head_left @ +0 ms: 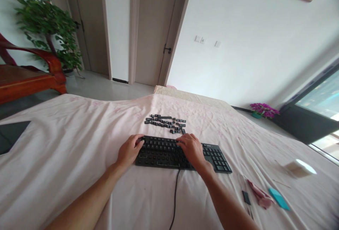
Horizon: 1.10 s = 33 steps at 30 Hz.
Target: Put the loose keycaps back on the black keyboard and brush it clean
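Observation:
A black wired keyboard (pixel 169 154) lies on a pale pink cloth, with many of its keycaps off. My left hand (pixel 129 150) holds the keyboard's left end, fingers curled round its edge. My right hand (pixel 192 149) rests on the keyboard's middle right, fingers bent down onto the keys near the top edge; whether they pinch a keycap is hidden. Several loose black keycaps (pixel 165 122) lie in rows on the cloth just beyond the keyboard.
The keyboard's cable (pixel 175 194) runs toward me. At the right lie a small black piece (pixel 246 197), a pink cloth (pixel 259 194), a teal card (pixel 279 199) and a white box (pixel 298 168). A dark pad (pixel 12 134) sits at far left.

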Available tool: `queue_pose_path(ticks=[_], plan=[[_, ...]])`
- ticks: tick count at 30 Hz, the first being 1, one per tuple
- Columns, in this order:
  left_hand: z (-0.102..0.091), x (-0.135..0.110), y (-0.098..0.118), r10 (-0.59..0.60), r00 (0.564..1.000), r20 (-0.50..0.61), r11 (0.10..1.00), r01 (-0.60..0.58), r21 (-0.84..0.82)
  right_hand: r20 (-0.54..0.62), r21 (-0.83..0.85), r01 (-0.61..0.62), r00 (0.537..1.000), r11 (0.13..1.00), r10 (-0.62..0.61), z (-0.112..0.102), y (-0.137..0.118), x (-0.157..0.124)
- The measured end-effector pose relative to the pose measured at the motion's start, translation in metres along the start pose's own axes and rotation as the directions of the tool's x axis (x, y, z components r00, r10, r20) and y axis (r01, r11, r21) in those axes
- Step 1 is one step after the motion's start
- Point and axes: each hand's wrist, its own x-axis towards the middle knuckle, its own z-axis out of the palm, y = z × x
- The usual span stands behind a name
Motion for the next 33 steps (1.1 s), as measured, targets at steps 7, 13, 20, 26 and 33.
queue_pose_path(ticks=[7,13,20,26,33], plan=[[0.001,0.000,-0.002,0.001,1.000,0.004,1.000,-0.001,0.014,0.000,-0.061,0.043,0.999,0.997,-0.043,0.004,-0.009,-0.026],[-0.001,-0.001,0.001,0.004,1.000,0.007,1.000,-0.005,0.027,0.017,-0.124,0.093,0.996,0.988,-0.092,0.006,-0.009,-0.029],[-0.002,-0.002,0.002,-0.008,1.000,0.019,0.999,0.007,0.039,0.035,-0.147,0.122,0.992,0.982,-0.118,0.009,-0.007,-0.029],[-0.002,-0.002,0.003,-0.009,1.000,0.015,0.999,0.008,0.048,0.041,-0.175,0.124,0.992,0.977,-0.118,0.009,-0.010,-0.030],[-0.001,-0.001,0.001,0.000,1.000,0.015,1.000,0.000,0.015,0.056,-0.210,0.138,0.990,0.968,-0.129,0.012,-0.008,-0.038]])
